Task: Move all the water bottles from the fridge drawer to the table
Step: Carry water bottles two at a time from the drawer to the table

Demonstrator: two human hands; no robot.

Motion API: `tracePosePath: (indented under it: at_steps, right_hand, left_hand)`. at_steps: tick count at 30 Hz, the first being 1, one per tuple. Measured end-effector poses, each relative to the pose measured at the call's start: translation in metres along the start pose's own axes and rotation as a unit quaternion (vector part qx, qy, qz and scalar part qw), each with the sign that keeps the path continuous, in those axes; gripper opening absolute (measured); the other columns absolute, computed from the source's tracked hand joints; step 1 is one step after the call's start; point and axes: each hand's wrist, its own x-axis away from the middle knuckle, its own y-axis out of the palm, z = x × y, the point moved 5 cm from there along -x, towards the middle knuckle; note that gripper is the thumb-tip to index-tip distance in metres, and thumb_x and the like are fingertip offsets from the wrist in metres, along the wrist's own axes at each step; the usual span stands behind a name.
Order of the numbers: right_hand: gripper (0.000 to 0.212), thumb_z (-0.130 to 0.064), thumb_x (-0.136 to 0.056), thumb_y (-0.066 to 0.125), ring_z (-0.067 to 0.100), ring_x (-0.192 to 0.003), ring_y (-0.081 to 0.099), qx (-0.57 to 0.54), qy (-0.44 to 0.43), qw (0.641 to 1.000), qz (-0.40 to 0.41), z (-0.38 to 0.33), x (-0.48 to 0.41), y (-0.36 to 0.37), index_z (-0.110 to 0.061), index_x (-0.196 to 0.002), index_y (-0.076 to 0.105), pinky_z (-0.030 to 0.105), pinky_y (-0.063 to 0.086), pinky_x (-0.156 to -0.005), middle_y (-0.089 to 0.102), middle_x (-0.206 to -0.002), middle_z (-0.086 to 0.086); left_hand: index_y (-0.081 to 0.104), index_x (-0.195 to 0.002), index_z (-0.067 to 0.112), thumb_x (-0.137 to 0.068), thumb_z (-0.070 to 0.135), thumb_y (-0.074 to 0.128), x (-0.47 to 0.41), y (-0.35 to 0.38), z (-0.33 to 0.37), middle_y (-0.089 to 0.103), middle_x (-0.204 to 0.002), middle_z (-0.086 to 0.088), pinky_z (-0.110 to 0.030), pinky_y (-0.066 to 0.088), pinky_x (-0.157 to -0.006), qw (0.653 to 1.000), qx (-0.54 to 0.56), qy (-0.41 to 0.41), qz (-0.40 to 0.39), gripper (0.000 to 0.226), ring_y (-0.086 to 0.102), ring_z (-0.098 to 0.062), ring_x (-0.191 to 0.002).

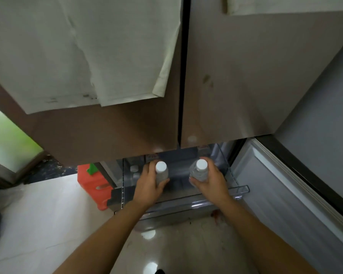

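Note:
The clear plastic fridge drawer (pixel 240 189) is pulled out below the brown upper doors. My left hand (pixel 149 184) grips a white-capped water bottle (pixel 161 171) upright over the drawer. My right hand (pixel 212 181) grips a second clear water bottle (pixel 200 171) with a white cap, also upright, over the drawer's right half. Two more white caps (pixel 134 172) show at the drawer's left side. The table is out of sight.
The lower fridge door (pixel 285 194) stands open at the right. An orange plastic object (pixel 91 186) sits on the pale tiled floor (pixel 38 224) left of the drawer. White cloths (pixel 87 56) hang over the upper doors.

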Motion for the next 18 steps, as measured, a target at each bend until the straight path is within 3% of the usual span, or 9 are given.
tracePosePath:
  at_steps: [3,8,12,18]
  right_hand:
    - [0.068,-0.03,-0.077,0.083,0.015,-0.118,0.056,-0.004,-0.05,0.999,-0.007,-0.018,0.013,-0.007,-0.038,-0.133,0.044,0.029,0.049,-0.095,0.058,-0.128,-0.005]
    - [0.068,-0.028,-0.081,0.08,0.009,-0.125,0.049,0.016,-0.158,0.987,0.005,-0.046,0.038,-0.013,-0.027,-0.141,0.047,0.019,0.04,-0.097,0.053,-0.14,-0.005]
    - [0.07,-0.023,-0.081,0.08,0.018,-0.127,0.052,0.026,-0.252,0.967,-0.019,-0.074,0.064,0.006,-0.029,-0.142,0.046,0.03,0.049,-0.098,0.049,-0.144,-0.005]
    - [0.07,-0.029,-0.079,0.083,0.021,-0.123,0.054,-0.001,-0.317,0.947,-0.054,-0.142,0.13,0.046,-0.028,-0.14,0.049,0.038,0.054,-0.09,0.051,-0.141,-0.004]
  left_hand:
    - [0.033,-0.136,0.03,-0.083,0.023,0.076,0.019,-0.019,0.017,0.047,-0.135,-0.009,-0.041,0.05,-0.095,0.997,-0.02,0.063,0.033,0.069,0.055,-0.028,-0.117]
    - [0.039,-0.132,0.028,-0.08,0.016,0.076,0.058,-0.058,0.043,0.046,-0.135,-0.005,-0.033,0.047,-0.098,0.987,-0.046,0.098,0.116,0.065,0.051,-0.023,-0.12]
    - [0.042,-0.13,0.031,-0.083,0.024,0.076,0.115,-0.095,0.05,0.047,-0.136,0.002,-0.024,0.043,-0.095,0.975,-0.078,0.047,0.201,0.059,0.048,-0.012,-0.116]
    - [0.044,-0.13,0.026,-0.078,0.022,0.08,0.216,-0.162,0.039,0.051,-0.133,-0.003,-0.035,0.051,-0.091,0.956,-0.105,-0.008,0.274,0.064,0.054,-0.022,-0.115]
